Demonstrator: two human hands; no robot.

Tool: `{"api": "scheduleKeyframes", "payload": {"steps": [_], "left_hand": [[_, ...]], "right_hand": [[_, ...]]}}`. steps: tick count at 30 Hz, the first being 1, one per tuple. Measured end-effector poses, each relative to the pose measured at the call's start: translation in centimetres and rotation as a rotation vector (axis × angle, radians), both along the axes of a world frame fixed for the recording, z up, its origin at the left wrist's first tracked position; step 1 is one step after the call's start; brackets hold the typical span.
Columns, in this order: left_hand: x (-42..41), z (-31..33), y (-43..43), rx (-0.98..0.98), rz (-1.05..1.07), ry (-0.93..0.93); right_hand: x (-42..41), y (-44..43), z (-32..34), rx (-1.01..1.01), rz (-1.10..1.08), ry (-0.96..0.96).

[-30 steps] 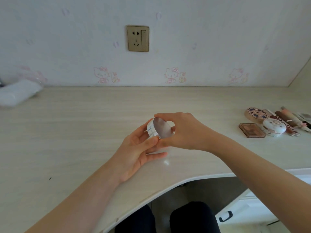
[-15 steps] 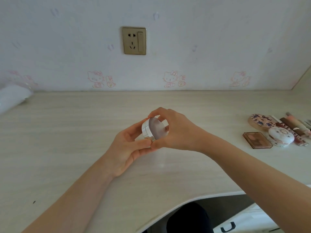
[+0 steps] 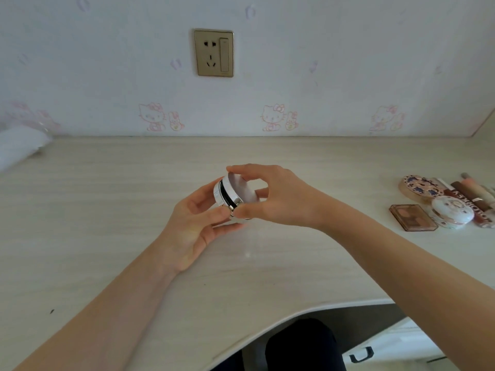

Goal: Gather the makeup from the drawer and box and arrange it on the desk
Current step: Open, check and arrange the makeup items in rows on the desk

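A round white compact (image 3: 235, 192) with a silver rim is held on edge above the middle of the desk (image 3: 107, 223). My left hand (image 3: 198, 226) grips its base from below and the left. My right hand (image 3: 278, 199) pinches the lid between thumb and fingers. A dark gap shows between lid and base. At the right of the desk lie a brown eyeshadow palette (image 3: 412, 217), a white round case (image 3: 452, 211), a patterned round compact (image 3: 420, 187) and several lip tubes (image 3: 471, 192).
A white drawer with a black handle (image 3: 361, 354) sits under the desk at the lower right. A blurred white object (image 3: 18, 148) lies at the far left by the wall. A wall socket (image 3: 213, 52) is above the desk. My dark-clad legs (image 3: 302, 346) are below the desk edge.
The compact's lid has parted slightly from the base, showing a dark gap. Both hands have stayed on it above the desk middle.
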State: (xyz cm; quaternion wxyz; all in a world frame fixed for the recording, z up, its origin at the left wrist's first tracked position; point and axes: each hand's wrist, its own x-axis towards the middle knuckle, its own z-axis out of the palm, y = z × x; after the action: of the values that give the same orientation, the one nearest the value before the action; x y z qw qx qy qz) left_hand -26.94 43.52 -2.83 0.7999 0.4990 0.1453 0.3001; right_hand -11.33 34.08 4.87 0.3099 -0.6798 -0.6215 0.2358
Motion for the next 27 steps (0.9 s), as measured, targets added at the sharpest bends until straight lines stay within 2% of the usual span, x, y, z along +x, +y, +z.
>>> {"api": "scheduleKeyframes", "payload": {"steps": [4,11,20,27], "left_hand": [[0.3,0.1,-0.3,0.021,0.010,0.018],[0.7,1.0,-1.1,0.383,0.146,0.258],[0.6,1.7,-2.1,0.430,0.027,0.229],[0.7,1.2,-1.6,0.525,-0.040,0.265]], "right_hand": [[0.9,-0.6,0.6,-0.045,0.048,-0.044],[1.5,-1.8,0.7,-0.015,0.045,-0.107],[0.5,-1.6,0.3,0.216,0.057,-0.140],[0.7,-2.3,0.1,0.210,0.086,-0.087]]}}
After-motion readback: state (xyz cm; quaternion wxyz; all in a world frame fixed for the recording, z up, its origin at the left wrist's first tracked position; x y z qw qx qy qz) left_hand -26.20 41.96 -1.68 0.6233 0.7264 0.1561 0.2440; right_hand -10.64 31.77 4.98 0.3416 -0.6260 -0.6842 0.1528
